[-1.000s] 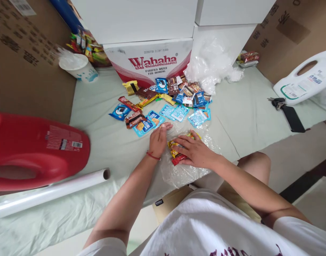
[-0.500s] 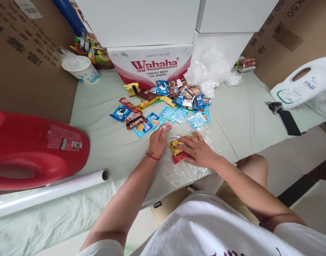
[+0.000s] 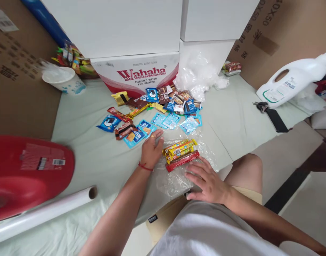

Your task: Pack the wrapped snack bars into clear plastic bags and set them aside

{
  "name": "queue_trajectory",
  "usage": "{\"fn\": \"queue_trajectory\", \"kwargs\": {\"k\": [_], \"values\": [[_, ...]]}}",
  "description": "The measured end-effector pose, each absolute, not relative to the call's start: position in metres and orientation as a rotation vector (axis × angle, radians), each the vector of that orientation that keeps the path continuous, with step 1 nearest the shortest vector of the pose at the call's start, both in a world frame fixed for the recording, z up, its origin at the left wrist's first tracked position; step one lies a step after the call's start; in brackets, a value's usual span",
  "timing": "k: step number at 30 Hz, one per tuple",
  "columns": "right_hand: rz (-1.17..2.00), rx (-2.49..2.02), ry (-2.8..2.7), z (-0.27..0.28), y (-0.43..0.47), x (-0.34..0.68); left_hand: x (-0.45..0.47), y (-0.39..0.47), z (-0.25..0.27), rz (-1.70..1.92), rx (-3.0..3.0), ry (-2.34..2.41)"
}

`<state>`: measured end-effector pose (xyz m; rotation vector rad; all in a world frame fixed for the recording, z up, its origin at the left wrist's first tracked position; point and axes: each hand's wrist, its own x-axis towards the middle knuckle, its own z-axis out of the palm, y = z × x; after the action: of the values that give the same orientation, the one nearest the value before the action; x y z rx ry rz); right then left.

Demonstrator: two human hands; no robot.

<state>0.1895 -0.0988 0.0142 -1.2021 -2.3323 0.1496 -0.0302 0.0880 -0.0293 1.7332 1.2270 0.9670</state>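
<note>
My left hand rests on the cloth, its fingers loosely stretched toward the light-blue snack packets, thumb apart and nothing held. Just right of it, yellow-wrapped snack bars lie side by side with a red-wrapped bar. These bars rest on a clear plastic bag spread flat near the table edge. Fingers spread, my right hand is open below the red bar, its fingertips close to the bar's right end; whether they touch the bag I cannot tell.
A pile of wrapped snacks lies before the Wahaha carton. Crumpled clear plastic sits behind. A red jug and a white roll are left; a white detergent bottle, keys and a black phone right.
My right hand has come off the bars and moved back toward my body, uncovering the yellow and red wrappers. My left hand stays beside them. The view has shifted slightly.
</note>
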Motion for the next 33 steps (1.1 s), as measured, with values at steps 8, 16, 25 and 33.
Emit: {"fn": "queue_trajectory", "kwargs": {"k": [8,16,25,33], "values": [[0.232,-1.181,-2.155,-0.005,-0.111,0.198,-0.034,0.087,-0.021,1.085,1.701,1.136],[0.333,-1.219,-2.001,0.027,-0.073,0.188,-0.039,0.077,0.001,0.729,2.358,0.922],[0.334,-1.327,-1.976,0.027,-0.056,0.195,-0.047,0.077,0.013,0.617,2.372,0.842],[0.359,-1.425,-1.964,0.032,-0.038,0.19,-0.053,0.078,0.016,0.641,2.299,0.778]]}}
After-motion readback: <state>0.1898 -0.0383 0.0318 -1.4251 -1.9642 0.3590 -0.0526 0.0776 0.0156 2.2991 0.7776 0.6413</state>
